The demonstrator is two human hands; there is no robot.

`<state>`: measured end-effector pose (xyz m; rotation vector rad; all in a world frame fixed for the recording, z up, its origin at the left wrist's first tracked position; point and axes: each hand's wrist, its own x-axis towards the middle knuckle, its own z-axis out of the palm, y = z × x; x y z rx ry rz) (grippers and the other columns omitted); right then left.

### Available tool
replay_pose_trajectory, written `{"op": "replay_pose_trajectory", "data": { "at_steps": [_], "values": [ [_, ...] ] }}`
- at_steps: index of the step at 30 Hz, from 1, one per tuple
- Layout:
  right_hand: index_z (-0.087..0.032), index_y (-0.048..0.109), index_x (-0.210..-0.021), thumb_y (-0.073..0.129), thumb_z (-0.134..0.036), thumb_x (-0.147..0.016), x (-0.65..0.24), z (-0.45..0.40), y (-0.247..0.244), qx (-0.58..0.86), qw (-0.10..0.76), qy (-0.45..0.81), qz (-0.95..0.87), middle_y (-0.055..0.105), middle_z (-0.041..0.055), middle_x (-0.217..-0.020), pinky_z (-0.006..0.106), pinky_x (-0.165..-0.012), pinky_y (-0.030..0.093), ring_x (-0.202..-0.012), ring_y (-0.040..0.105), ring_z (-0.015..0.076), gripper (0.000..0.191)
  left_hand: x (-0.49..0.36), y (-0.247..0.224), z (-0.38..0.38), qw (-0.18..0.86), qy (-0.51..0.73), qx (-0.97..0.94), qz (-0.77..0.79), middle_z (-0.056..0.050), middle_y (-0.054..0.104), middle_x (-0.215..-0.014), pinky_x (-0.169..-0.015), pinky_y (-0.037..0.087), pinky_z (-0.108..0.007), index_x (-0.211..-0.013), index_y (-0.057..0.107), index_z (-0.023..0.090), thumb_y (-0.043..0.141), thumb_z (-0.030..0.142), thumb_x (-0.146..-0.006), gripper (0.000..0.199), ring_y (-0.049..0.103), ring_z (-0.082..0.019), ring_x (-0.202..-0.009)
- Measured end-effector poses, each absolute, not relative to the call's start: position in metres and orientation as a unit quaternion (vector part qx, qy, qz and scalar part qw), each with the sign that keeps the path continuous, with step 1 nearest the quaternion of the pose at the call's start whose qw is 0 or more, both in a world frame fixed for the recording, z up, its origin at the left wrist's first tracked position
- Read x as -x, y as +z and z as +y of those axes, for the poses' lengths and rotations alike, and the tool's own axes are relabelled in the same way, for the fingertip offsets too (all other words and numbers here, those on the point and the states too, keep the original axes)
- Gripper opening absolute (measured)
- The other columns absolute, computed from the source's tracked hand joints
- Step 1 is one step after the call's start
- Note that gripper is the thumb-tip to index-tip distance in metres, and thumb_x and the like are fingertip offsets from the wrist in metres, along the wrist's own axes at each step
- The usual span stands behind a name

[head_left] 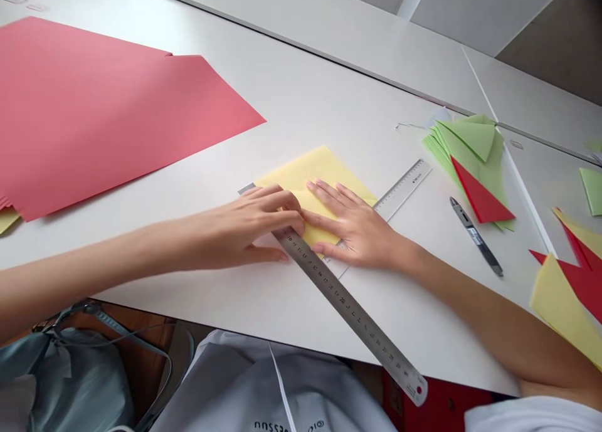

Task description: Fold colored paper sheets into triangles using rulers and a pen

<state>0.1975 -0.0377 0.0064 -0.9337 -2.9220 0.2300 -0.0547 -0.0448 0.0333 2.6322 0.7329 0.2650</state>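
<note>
A pale yellow paper sheet (315, 175) lies flat on the white table (310, 87), and both my hands rest on it. My left hand (249, 222) presses down on a steel ruler (352, 313) that runs diagonally over the sheet and past the table's front edge. My right hand (352, 225) lies flat with spread fingers on the yellow paper, beside my left fingertips. It also partly covers a translucent plastic ruler (404, 184). The rulers' middle sections are hidden beneath my hands.
A large pinkish-red sheet (108, 112) lies at the left. To the right are a stack of green paper triangles (465, 150), a red triangle (480, 197), a black marker (477, 237), and yellow and red pieces (564, 294). Bags (70, 375) sit below the front edge.
</note>
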Motion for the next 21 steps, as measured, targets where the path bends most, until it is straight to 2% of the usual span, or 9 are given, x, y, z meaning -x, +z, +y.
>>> {"op": "replay_pose_trajectory", "data": {
  "at_steps": [4,8,11,13,17,21],
  "values": [
    [-0.032,0.03,-0.15,0.039,-0.054,-0.098,-0.197,-0.036,0.006,0.306,0.037,0.077,-0.948,0.005,0.0025,-0.163,0.049,-0.121,0.01,-0.149,0.006,0.0226,0.057,0.053,0.033,-0.029,0.234,0.075,-0.936,0.251,-0.005,0.056,-0.104,-0.089,0.041,-0.032,-0.101,0.063,0.023,0.056,0.037,-0.093,0.018,0.05,-0.02,-0.099],
    [-0.031,0.028,-0.151,0.04,-0.055,-0.097,-0.197,-0.035,0.007,0.308,0.029,0.081,-0.947,0.004,0.0032,-0.163,0.049,-0.121,0.009,-0.149,0.006,0.0228,0.06,0.051,0.034,-0.029,0.242,0.075,-0.936,0.245,-0.005,0.057,-0.101,-0.084,0.041,-0.029,-0.099,0.061,0.022,0.054,0.039,-0.094,0.019,0.049,-0.02,-0.098],
    [-0.032,0.026,-0.151,0.039,-0.054,-0.098,-0.197,-0.036,0.008,0.311,0.027,0.084,-0.946,0.003,0.0047,-0.163,0.048,-0.121,0.009,-0.149,0.005,0.0228,0.06,0.05,0.038,-0.035,0.215,0.081,-0.947,0.223,-0.004,0.061,-0.095,-0.084,0.041,-0.029,-0.095,0.06,0.022,0.048,0.03,-0.097,0.015,0.052,-0.018,-0.095],
    [-0.033,0.026,-0.151,0.038,-0.056,-0.097,-0.197,-0.036,0.009,0.312,0.029,0.084,-0.946,0.004,0.0046,-0.163,0.047,-0.121,0.009,-0.149,0.005,0.0223,0.06,0.051,0.04,-0.044,0.156,0.101,-0.965,0.186,-0.003,0.065,-0.092,-0.085,0.041,-0.032,-0.093,0.061,0.022,0.041,0.021,-0.099,0.021,0.055,-0.017,-0.092],
    [-0.035,0.025,-0.151,0.039,-0.057,-0.097,-0.198,-0.037,0.008,0.313,0.034,0.083,-0.946,0.005,0.0022,-0.163,0.048,-0.121,0.01,-0.149,0.006,0.0217,0.059,0.061,0.031,-0.067,0.041,0.157,-0.979,0.122,-0.005,0.069,-0.111,-0.084,0.048,-0.037,-0.107,0.063,0.019,0.044,0.007,-0.095,0.025,0.061,-0.018,-0.1],
    [-0.034,0.025,-0.151,0.039,-0.055,-0.097,-0.199,-0.037,0.006,0.31,0.04,0.084,-0.946,0.005,0.002,-0.162,0.049,-0.121,0.01,-0.149,0.006,0.022,0.059,0.072,0.018,-0.08,0.035,0.21,-0.97,0.114,-0.007,0.061,-0.129,-0.095,0.052,-0.041,-0.122,0.058,0.017,0.054,0.001,-0.089,0.037,0.059,-0.02,-0.117]
  ]
}}
